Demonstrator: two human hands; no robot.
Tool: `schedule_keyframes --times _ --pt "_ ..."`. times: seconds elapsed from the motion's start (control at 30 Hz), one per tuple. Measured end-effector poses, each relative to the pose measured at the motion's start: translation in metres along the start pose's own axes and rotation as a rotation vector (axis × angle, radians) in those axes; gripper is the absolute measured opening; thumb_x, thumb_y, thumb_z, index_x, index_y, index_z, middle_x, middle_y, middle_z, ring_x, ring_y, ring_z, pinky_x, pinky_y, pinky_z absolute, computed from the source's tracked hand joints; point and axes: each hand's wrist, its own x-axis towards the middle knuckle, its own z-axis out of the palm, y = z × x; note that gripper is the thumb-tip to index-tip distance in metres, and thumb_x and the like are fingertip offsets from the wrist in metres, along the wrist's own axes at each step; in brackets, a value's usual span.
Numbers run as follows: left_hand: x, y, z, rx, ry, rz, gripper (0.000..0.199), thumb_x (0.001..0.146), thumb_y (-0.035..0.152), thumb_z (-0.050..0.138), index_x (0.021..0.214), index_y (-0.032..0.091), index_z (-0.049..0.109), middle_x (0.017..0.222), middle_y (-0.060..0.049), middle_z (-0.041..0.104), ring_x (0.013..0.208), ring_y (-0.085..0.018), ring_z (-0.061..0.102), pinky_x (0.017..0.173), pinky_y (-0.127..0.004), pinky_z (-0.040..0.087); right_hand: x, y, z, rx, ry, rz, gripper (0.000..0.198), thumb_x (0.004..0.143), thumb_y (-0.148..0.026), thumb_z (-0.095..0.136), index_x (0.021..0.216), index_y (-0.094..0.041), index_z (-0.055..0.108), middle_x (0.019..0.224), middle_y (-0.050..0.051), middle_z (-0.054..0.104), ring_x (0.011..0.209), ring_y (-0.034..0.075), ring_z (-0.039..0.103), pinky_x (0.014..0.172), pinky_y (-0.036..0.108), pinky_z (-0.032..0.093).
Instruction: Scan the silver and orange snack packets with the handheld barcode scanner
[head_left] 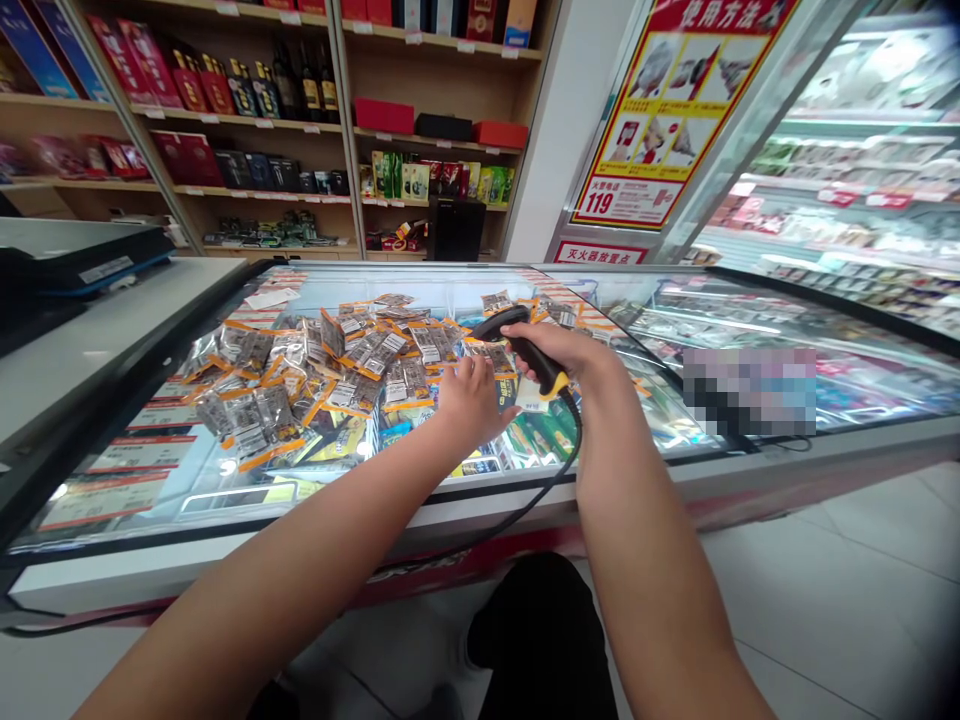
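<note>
Right hand (556, 343) is gripping the scanner (537, 360), left hand (472, 402) is reaching, thumb apart, beside packets (375, 350) risking a slide if brushed!

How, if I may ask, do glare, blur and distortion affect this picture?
In the head view, white glare streaks the clear flat glass freezer top; the brightly lit white shelves at far right look washed out and soft; the edges stretch and the right corners darken; the left hand, right hand and black-and-yellow handheld scanner read fairly clearly.
</note>
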Motion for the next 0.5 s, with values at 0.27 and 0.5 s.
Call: schedule_keyframes --times 0.27,0.5 --pt "0.0005 -0.0008 0.0023 0.008 0.019 0.001 0.092 0.095 0.073 0.034 0.159 0.007 0.036 0.162 -0.022 0.04 0.145 -0.038 0.039 0.112 -0.05 0.039 -0.0044 -0.0013 0.0013 -0.018 0.013 0.034 0.033 0.099 -0.04 0.057 0.074 -0.018 0.06 0.053 0.004 0.057 0.042 0.013 0.051 0.037 0.022 0.046" --pt "-0.0008 0.0008 -0.002 0.041 -0.027 -0.013 0.092 0.097 0.072 0.03 0.162 0.006 0.031 0.164 -0.021 0.037 0.148 -0.037 0.034 0.115 -0.049 0.036 -0.006 -0.0039 0.0004 -0.073 -0.024 0.023 0.031 0.102 -0.038 0.053 0.08 -0.018 0.059 0.054 0.004 0.058 0.046 0.014 0.054 0.041 0.022 0.048"
